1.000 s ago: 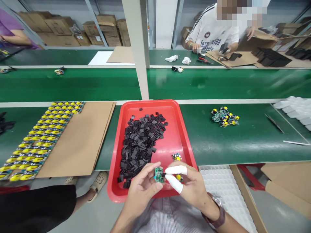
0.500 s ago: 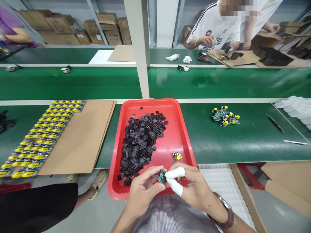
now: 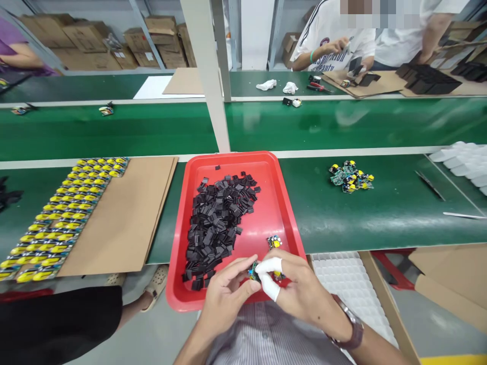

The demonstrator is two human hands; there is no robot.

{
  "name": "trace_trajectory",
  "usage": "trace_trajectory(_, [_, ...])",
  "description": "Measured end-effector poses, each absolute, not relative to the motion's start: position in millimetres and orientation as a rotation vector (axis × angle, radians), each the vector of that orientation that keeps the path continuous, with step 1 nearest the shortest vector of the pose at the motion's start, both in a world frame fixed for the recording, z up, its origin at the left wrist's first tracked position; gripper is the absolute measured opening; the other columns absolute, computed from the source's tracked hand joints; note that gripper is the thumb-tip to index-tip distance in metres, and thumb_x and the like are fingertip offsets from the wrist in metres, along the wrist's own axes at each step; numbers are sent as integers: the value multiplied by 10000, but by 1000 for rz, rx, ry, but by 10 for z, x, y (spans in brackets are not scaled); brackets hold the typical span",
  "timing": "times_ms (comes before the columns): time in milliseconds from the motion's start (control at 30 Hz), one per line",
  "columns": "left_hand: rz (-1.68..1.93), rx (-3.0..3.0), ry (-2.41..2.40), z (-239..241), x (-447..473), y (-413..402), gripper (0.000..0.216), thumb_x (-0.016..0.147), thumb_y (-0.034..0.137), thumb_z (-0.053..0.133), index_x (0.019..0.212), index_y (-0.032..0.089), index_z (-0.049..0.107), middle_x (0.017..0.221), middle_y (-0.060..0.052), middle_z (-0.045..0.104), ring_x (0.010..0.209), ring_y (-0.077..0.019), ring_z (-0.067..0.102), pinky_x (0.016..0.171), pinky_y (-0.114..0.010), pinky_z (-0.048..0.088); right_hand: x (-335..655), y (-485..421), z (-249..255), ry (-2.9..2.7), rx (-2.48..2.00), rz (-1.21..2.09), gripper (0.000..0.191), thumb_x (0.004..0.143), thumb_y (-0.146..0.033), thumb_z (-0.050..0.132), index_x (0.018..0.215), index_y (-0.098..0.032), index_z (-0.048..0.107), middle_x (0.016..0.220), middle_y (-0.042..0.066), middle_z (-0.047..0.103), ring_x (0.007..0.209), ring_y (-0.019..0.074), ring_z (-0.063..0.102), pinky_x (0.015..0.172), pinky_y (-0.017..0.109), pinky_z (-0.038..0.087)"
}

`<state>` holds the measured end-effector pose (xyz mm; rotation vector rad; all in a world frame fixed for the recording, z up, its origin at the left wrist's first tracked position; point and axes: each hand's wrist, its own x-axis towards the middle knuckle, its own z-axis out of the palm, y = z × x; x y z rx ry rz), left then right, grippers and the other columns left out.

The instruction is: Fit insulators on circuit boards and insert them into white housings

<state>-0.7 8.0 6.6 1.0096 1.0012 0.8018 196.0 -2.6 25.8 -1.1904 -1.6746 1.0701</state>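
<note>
Between the fingertips of my left hand (image 3: pixel 228 294) is a small green circuit board (image 3: pixel 252 271), held over the near end of the red tray (image 3: pixel 291 223). My right hand (image 3: pixel 294 284), with white finger cots on thumb and forefinger, pinches the board's right side; whether a small part is between those fingertips is hidden. A heap of small black plastic pieces (image 3: pixel 218 218) fills the tray's left side. Another circuit board with yellow and white parts (image 3: pixel 274 242) lies in the tray just beyond my right hand, and one more is partly hidden behind its fingers.
Rows of boards with yellow parts (image 3: pixel 68 203) cover the left of a cardboard sheet (image 3: pixel 117 218). A loose pile of boards (image 3: pixel 350 177), tweezers (image 3: pixel 429 185) and white trays (image 3: pixel 464 162) lie to the right. A post (image 3: pixel 207 76) rises behind the tray. Co-workers sit across the green belt (image 3: pixel 114 129).
My right fingertips have closed further over the board, covering more of it. The whole view has shifted slightly. Across the belt, a co-worker's raised hand has moved.
</note>
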Motion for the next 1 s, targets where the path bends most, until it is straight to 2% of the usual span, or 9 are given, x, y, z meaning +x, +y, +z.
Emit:
trace_trajectory(133, [732, 1028, 997, 29, 34, 93, 346, 864, 291, 805, 1207, 333, 777, 1162, -51, 763, 1034, -215, 744, 938, -325, 612, 2002, 9, 244, -1701, -1169, 1181, 242, 951, -148, 616, 1088, -273, 770, 852, 19, 679, 727, 160, 606, 662, 298, 493])
trace_trajectory(233, [789, 1143, 1044, 2, 71, 89, 412, 889, 293, 776, 1296, 321, 717, 1252, -67, 712, 1077, -222, 726, 945, -353, 618, 2026, 60, 121, -1538, -1250, 1296, 204, 939, -232, 682, 1118, -267, 774, 871, 23, 712, 725, 159, 631, 680, 302, 532])
trace_trajectory(300, [896, 1296, 1108, -11, 90, 69, 463, 867, 249, 794, 1311, 325, 684, 1280, -61, 676, 1045, -203, 722, 895, -334, 636, 2028, 75, 15, -1292, -1251, 1437, 238, 901, -298, 752, 1134, -254, 766, 866, 25, 734, 761, 172, 682, 729, 317, 582])
trace_trajectory(400, [1057, 1632, 1194, -25, 112, 24, 416, 885, 137, 752, 1267, 286, 681, 1190, -52, 684, 1010, -183, 714, 863, -301, 637, 2026, 46, -92, -1091, -1117, 1581, 263, 887, -350, 779, 1132, -256, 770, 949, 40, 735, 857, 188, 718, 816, 345, 611])
trace_trajectory(533, [1225, 1970, 1244, -32, 151, -21, 452, 896, 26, 692, 1311, 200, 651, 1153, -81, 683, 1057, -193, 693, 934, -309, 604, 1997, -54, -84, -1233, -1094, 1432, 401, 854, -264, 822, 1240, -322, 734, 1126, 47, 684, 983, 197, 683, 897, 358, 580])
trace_trajectory(667, [1247, 2128, 1240, -45, 168, -55, 548, 884, -19, 690, 1394, 158, 596, 1169, -108, 667, 1064, -201, 687, 925, -305, 609, 1923, -107, -9, -1300, -1164, 1307, 273, 917, -227, 746, 1167, -336, 767, 1046, 33, 702, 919, 184, 677, 828, 332, 567])
trace_trajectory(833, [1260, 2282, 1252, -62, 134, -87, 734, 850, -45, 723, 1511, 182, 501, 1176, -119, 681, 1064, -232, 679, 914, -337, 622, 1842, -97, 15, -1379, -1111, 1213, 240, 948, -202, 688, 1135, -321, 780, 1000, 34, 704, 878, 181, 672, 789, 325, 550])
trace_trajectory(1000, [1216, 2284, 1235, -61, 127, -5, 651, 926, 6, 647, 1522, 219, 492, 1225, -112, 674, 1103, -226, 693, 946, -332, 623, 1799, -102, 0, -1424, -1116, 1155, 286, 939, -220, 703, 1211, -304, 732, 1065, 45, 707, 937, 188, 689, 850, 329, 566])
